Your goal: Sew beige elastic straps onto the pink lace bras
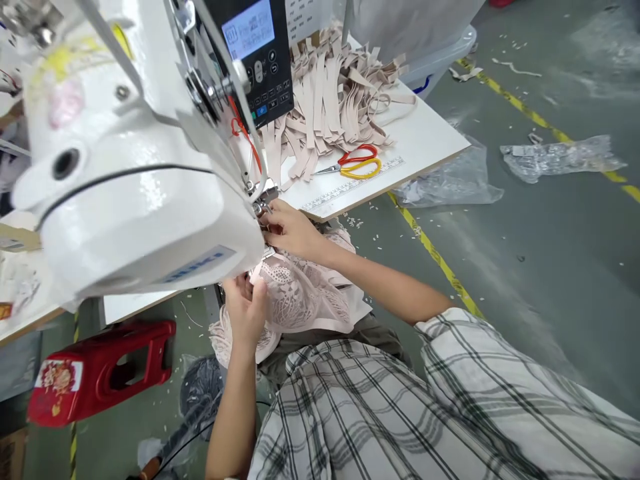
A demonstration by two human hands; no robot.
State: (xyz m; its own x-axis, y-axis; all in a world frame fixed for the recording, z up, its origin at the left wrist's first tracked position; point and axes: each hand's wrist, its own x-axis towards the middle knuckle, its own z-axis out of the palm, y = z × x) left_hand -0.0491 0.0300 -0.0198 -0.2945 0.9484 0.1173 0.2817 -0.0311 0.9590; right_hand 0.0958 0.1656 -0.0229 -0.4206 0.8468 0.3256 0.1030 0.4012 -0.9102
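Observation:
A pale pink lace bra (310, 293) hangs over my lap, its upper edge reaching under the head of a white sewing machine (145, 193). My left hand (246, 312) is closed, thumb and fingers pinching a narrow light part of the bra just below the machine head. Close beside the presser foot and needle area (265, 200), my right hand (295, 230) has its fingers curled together. What lies between those right fingertips is hidden by the hand and the machine. A small light shines on the fabric near my left fingertips.
Beige fabric strips (335, 100) are heaped on the white table (420, 137) to the right. Scissors (357, 163) with red and yellow handles lie by a printed ruler. A control panel (257, 60) stands behind the machine. A red stool (105, 373) is on the floor at left.

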